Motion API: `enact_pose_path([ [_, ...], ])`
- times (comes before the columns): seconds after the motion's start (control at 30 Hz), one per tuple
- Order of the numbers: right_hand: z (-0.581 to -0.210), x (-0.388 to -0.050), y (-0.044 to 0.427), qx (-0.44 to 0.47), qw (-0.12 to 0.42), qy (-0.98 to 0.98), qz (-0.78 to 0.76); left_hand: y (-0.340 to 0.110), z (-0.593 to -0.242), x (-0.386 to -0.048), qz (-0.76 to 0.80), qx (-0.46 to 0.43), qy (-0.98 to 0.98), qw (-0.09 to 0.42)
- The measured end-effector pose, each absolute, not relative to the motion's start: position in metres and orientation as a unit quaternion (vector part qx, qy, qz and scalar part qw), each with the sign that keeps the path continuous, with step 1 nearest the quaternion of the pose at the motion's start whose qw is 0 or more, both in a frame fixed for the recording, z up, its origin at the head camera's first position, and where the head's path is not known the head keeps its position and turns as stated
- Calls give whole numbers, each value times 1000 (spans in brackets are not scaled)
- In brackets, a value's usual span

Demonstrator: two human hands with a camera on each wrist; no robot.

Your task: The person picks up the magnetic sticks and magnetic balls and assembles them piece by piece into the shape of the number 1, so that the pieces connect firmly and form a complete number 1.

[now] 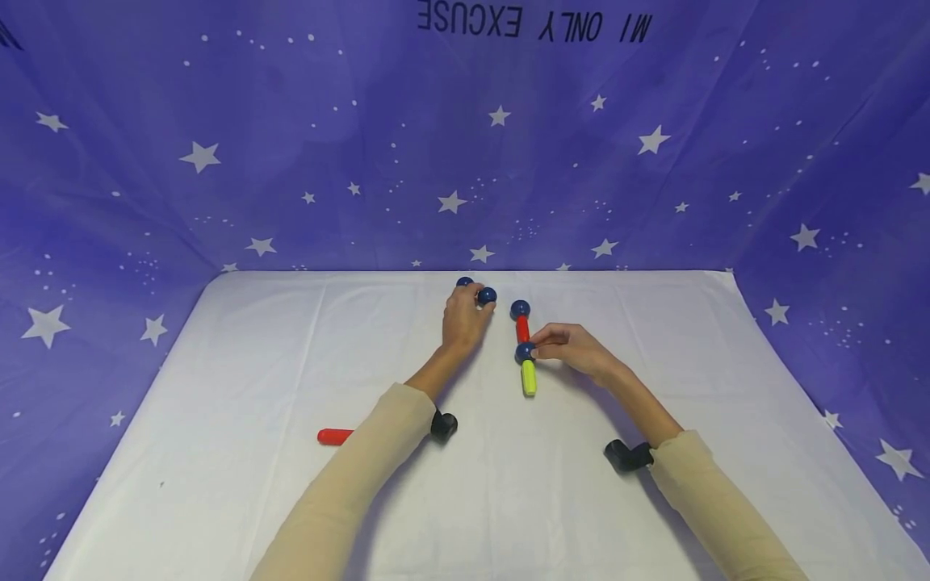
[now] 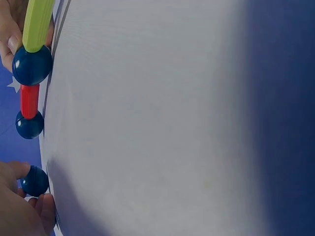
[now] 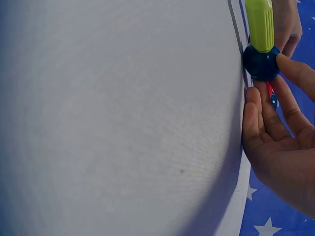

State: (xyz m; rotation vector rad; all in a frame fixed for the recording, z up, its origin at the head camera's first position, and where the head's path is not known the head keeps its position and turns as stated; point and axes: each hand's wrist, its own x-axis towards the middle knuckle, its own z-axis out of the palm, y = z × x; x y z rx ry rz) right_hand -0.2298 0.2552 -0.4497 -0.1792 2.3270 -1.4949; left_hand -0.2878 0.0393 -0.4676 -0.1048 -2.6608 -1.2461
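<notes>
Near the table's back edge, the left hand [image 1: 465,321] pinches a blue ball [image 1: 487,296] between thumb and fingers; in the left wrist view that ball [image 2: 35,181] shows between the fingertips. Another blue ball [image 1: 465,282] is partly hidden behind the hand. To the right lies a joined line: a blue ball [image 1: 520,309], a red stick [image 1: 523,329], a second blue ball [image 1: 525,352] and a yellow-green stick [image 1: 529,378]. The right hand [image 1: 577,351] pinches that second ball; the right wrist view shows thumb and fingers on the ball [image 3: 261,63] under the yellow-green stick [image 3: 260,25].
A red stick [image 1: 335,436] lies at the left on the white-covered table [image 1: 218,403], partly covered by the left sleeve. A purple cloth with white stars [image 1: 450,161] hangs behind and at both sides. Black wrist devices [image 1: 444,425] stick out from both sleeves.
</notes>
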Motion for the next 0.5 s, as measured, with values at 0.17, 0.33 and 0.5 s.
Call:
enact_pose_path([
  [0.17, -448, -229, 255, -67, 186, 826, -528, 44, -464, -286, -403, -35, -910, 93],
  [0.33, -448, -229, 254, -67, 187, 826, -528, 46, -463, -284, -382, -44, -919, 91],
  [0.5, -448, -229, 254, -62, 186, 828, -524, 47, -462, -282, -399, -52, -911, 86],
])
